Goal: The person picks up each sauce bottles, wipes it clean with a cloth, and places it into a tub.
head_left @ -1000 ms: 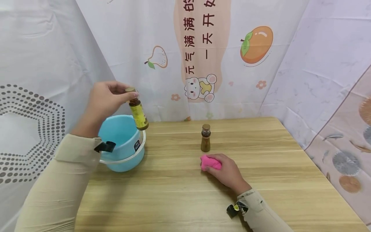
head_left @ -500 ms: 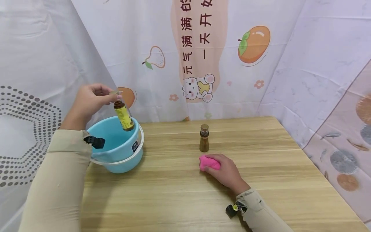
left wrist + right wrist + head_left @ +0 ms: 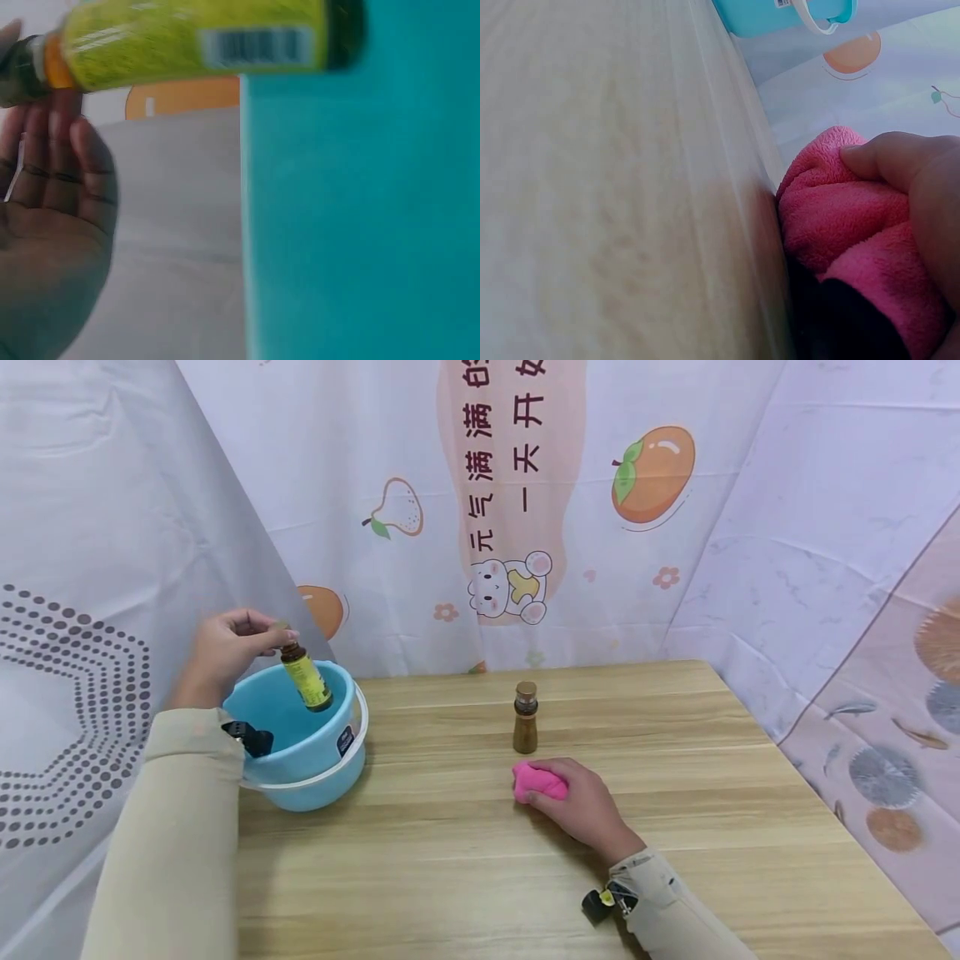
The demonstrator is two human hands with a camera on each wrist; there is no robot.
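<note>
My left hand pinches a small brown bottle with a yellow label by its cap. The bottle hangs tilted, its lower end within the mouth of a light blue bucket. In the left wrist view the bottle's yellow label with a barcode crosses the top, over the bucket wall. On the table my right hand grips a crumpled pink cloth. In the right wrist view the thumb presses on the fluffy cloth.
A second small brown bottle with a cork-coloured cap stands upright on the wooden table, just beyond the cloth. The bucket's white handle hangs down its front. Printed curtains close off the back and both sides.
My left hand has moved left and down with the bottle, from beside and above the bucket to over its mouth. The right hand stays on the cloth.
</note>
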